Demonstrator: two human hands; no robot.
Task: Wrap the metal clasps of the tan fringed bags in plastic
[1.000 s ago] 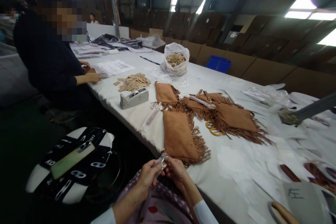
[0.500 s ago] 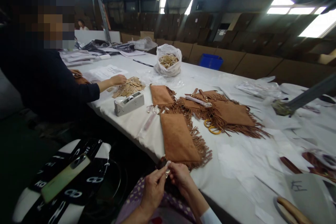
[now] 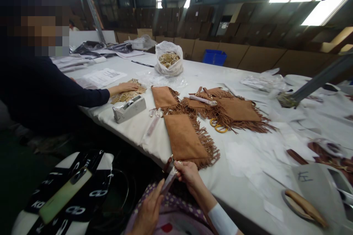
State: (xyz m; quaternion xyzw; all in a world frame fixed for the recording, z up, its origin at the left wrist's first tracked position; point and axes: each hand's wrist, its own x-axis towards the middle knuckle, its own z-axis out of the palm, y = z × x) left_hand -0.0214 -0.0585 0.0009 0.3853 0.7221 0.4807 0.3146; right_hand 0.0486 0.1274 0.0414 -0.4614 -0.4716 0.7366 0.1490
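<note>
Right grip (image 3: 189, 172): thumb and fingertips closed in a pinch on the upper end of a plastic-sleeved strip (image 3: 169, 180). Left grip (image 3: 151, 203): fingers extended, resting alongside the strip's lower end; I cannot tell from my feed whether it has hold of it. The strip slants between the two, above the lap and just off the counter (image 3: 220, 181) edge. Brown fringed bag (image 3: 186, 137) lies flat on the counter directly beyond the right grip, its near-left corner just beside the pinch.

Change against 0.5 s ago: both grips then met around the strip's top end, hiding most of it; the left has since dropped lower and the strip's length is exposed. Co-worker's hand (image 3: 125, 87), previously over the near side of the cardboard tags (image 3: 121, 98), now lies spread across the pile.

Writing: one handwritten dark character, resembling 左, on the grey casing (image 3: 311, 191) at right. White lettering, "ka" legible, on the black-and-white stool seat (image 3: 82, 194). Printed sheet (image 3: 104, 77): text too small to read.
</note>
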